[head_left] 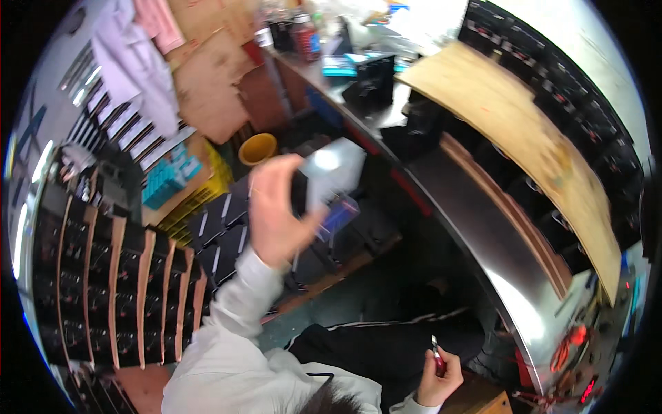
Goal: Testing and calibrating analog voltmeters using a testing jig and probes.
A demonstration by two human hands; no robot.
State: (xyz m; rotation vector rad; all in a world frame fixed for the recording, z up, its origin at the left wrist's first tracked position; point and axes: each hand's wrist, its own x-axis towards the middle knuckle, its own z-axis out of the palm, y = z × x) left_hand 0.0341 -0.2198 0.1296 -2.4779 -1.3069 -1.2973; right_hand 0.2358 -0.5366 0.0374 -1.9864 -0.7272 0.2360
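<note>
Pale grey long sleeves, black trousers with white side stripes

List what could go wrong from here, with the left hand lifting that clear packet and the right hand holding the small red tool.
1. The left hand pinches the clear packet only at one edge, raised over the black boxes; it may slip and drop among them.
2. The right hand holds the small red tool low by the lap, out of the person's line of work; it might poke the dark trousers.
</note>
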